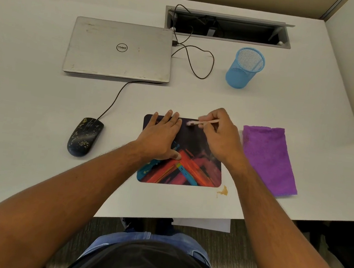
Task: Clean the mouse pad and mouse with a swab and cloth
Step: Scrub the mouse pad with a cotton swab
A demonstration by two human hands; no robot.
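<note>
The thin rectangular mouse pad with a dark top and red, orange and blue streaks [190, 162] lies flat on the white bench [42, 99], directly in front of the person. It looks light, soft and floppy, the kind of sheet that would slide or ripple under a sideways rub unless it is pinned down, so a flat palm on its surface is the sensible hold rather than a grip on an edge.

The left hand [160, 136] does just that: its fingers are straight and spread, pressing down on the pad's far left part, with the thumb lying across the coloured streaks.

The right hand [218, 134] pinches a slim pale cotton swab [204, 122] between thumb and curled fingers, held near the middle of the stick like a pen. The swab's fluffy tip sits at the pad's far edge, just beside the left hand's fingertips [175, 115]; whether it truly touches the surface cannot be told. The stick is probably light and bends easily, so gentle pressure close to the tip would suit it.

The folded purple microfibre cloth [269, 158] rests on the bench just beside the pad's right side, soft and easy to bunch. The black corded mouse speckled with pale spots [84, 137] lies well to the left, hard-shelled and smooth, best taken by its sides.
</note>
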